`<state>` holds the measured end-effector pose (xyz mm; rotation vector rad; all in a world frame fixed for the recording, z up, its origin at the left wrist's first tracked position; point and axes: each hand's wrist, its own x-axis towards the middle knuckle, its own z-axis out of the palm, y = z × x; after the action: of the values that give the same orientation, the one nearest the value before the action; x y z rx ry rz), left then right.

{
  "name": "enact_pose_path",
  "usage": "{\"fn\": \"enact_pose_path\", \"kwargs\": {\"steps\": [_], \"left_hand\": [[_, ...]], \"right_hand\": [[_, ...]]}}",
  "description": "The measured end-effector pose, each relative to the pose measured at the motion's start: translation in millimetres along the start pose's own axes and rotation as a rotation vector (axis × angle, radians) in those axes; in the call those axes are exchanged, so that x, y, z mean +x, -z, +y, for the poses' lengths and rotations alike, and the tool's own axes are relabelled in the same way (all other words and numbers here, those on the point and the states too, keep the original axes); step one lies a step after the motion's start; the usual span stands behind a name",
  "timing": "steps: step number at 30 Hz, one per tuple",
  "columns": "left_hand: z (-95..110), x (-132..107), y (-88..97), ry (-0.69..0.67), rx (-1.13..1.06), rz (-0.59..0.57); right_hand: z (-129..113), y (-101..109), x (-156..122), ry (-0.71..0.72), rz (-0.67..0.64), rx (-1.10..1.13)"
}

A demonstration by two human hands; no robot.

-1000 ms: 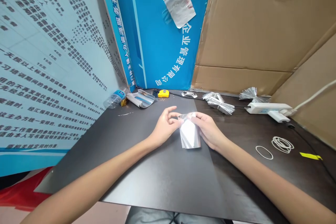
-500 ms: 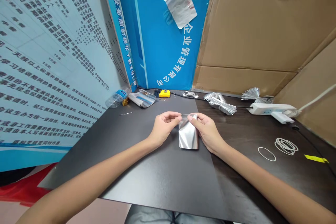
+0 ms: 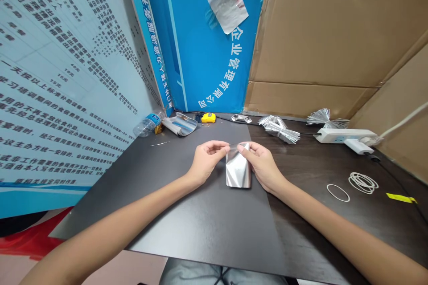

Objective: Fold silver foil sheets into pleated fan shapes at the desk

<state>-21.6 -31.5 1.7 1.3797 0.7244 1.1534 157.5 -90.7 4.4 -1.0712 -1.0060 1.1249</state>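
The left hand [image 3: 207, 160] and the right hand [image 3: 262, 164] make together a narrow grip, with the fingertips pinched close. A small silver foil pouch [image 3: 238, 169] is just below this grip, above a smooth grey-black sheet [image 3: 200, 231] on the dark wooden tabletop [image 3: 301, 231]. I cannot tell if its lower end touches the sheet. Its long axis goes from the grip down toward the person. The right hand is nearer, and its fingers press the upper corner of the pouch. The left fingertips pinch a thin bright strip [image 3: 234, 144] at the upper edge, too thin to tell what it is.
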Motion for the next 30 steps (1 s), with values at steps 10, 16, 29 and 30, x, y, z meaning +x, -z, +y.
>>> {"fn": "enact_pose_path", "kwargs": {"steps": [10,16,29,30], "left_hand": [[-1,0,0.0,-0.007,0.002,-0.001],[-2,0,0.5,0.000,0.002,0.001],[1,0,-0.2,-0.010,0.048,0.053],[1,0,0.0,-0.012,0.048,0.056]], "right_hand": [[1,0,1,-0.008,0.004,0.013],[-2,0,-1,-0.007,-0.001,0.024],[-14,2,-7,-0.059,0.168,0.092],[-13,2,-7,-0.054,0.173,0.085]]}}
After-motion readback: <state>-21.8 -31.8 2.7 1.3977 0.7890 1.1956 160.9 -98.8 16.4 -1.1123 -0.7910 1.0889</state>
